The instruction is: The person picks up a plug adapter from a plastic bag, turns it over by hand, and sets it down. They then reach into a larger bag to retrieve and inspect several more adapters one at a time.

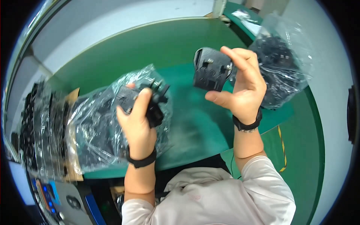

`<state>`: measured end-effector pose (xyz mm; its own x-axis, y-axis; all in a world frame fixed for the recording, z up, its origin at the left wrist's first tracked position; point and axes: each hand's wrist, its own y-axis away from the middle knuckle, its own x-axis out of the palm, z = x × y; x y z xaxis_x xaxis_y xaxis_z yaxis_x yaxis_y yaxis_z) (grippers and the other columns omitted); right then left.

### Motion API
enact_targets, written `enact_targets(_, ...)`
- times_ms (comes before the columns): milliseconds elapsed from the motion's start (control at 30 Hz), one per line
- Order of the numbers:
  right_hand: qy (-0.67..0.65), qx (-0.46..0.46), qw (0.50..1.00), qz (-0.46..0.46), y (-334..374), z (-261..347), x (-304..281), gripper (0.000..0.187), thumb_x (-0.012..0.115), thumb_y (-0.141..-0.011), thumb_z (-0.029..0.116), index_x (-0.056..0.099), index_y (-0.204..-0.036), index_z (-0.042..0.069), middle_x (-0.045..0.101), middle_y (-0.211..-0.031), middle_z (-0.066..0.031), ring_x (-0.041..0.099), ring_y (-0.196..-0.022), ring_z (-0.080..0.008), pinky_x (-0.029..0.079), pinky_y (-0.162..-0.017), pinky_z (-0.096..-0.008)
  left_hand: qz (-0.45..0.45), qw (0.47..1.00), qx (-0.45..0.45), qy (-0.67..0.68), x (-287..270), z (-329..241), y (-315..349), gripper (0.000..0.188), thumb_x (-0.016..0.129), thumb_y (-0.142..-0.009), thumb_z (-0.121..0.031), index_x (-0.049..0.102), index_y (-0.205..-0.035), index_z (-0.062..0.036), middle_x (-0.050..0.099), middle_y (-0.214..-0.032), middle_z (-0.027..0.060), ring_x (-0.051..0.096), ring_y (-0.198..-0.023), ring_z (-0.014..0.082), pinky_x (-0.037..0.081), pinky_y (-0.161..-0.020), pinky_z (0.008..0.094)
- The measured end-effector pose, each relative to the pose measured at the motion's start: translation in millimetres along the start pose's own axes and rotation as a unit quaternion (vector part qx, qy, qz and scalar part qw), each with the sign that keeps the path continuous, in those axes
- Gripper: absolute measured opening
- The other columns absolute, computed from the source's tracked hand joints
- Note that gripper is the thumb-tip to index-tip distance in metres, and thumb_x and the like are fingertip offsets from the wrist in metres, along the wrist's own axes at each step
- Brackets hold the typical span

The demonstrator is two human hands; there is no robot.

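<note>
My right hand is raised over the table, closed on the edge of a black plug adapter. Two short metal pins stand out from the adapter's face, which is turned up. To the left, my left hand grips black plug adapters, one with upright prongs; the fingers partly cover them, so how many there are I cannot tell. Just beneath the left hand lies a large clear plastic bag with dark pieces inside. Each wrist wears a black band.
A second clear bag filled with black parts sits at the right edge of the green table. Stacked black pieces in plastic stand at the far left, with cardboard beside them. A computer mouse lies at the lower left.
</note>
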<state>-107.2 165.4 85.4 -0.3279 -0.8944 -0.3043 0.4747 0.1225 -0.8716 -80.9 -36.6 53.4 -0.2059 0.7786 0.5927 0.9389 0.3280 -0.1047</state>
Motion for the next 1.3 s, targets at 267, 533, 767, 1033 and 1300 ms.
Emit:
enact_targets(267, 0.08, -0.055, 0.995, 0.013, -7, 13, -16, 0.075, 0.084, -0.038, 0.024, 0.065, -0.106, -0.002, 0.056, -0.095, -0.0068, 0.045, -0.091, -0.0226, 0.037, -0.081, -0.034, 0.012, 0.999, 0.027, 0.033, -6, -2, 0, 0.034, 0.063, -0.083, 0.0, 0.047, -0.112, -0.0025, 0.058, -0.083, 0.0042, 0.058, -0.071, 0.0108, 0.048, -0.064, 0.0254)
enact_targets(533, 0.068, -0.049, 0.996, -0.017, -7, 10, -14, 0.068, 0.085, -0.043, 0.021, 0.067, -0.107, 0.008, 0.057, -0.091, -0.0022, 0.047, -0.084, -0.0208, 0.038, -0.078, -0.0326, 0.021, 0.999, 0.013, 0.041, -7, -2, -2, 0.034, 0.064, -0.083, -0.001, 0.048, -0.113, -0.003, 0.059, -0.084, 0.0042, 0.058, -0.071, 0.0105, 0.049, -0.065, 0.0249)
enact_targets(767, 0.072, -0.061, 0.995, -0.013, -7, 11, -14, 0.068, 0.084, -0.042, 0.021, 0.067, -0.107, 0.008, 0.057, -0.09, -0.0022, 0.047, -0.084, -0.0207, 0.038, -0.077, -0.0328, 0.008, 0.999, 0.022, 0.038, -6, -1, -3, 0.034, 0.063, -0.083, -0.001, 0.048, -0.113, -0.0029, 0.059, -0.085, 0.0043, 0.059, -0.073, 0.0109, 0.049, -0.067, 0.0254)
enact_targets(1033, 0.074, -0.059, 0.995, -0.012, -6, 15, -15, 0.068, 0.084, -0.041, 0.021, 0.067, -0.106, 0.008, 0.056, -0.089, -0.002, 0.046, -0.082, -0.0207, 0.038, -0.076, -0.0324, 0.016, 0.999, 0.024, 0.039, -9, 1, -3, 0.035, 0.064, -0.082, -0.001, 0.048, -0.113, -0.0031, 0.059, -0.085, 0.0041, 0.059, -0.074, 0.0112, 0.05, -0.068, 0.0251)
enact_targets(1300, 0.071, -0.054, 0.996, -0.004, -5, 9, -14, 0.069, 0.084, -0.042, 0.024, 0.067, -0.107, 0.008, 0.057, -0.091, -0.0023, 0.046, -0.086, -0.0215, 0.038, -0.079, -0.033, 0.008, 0.999, 0.038, 0.011, -16, 8, -6, 0.035, 0.065, -0.082, 0.0, 0.049, -0.113, -0.0023, 0.059, -0.085, 0.0036, 0.059, -0.075, 0.0111, 0.049, -0.068, 0.0252)
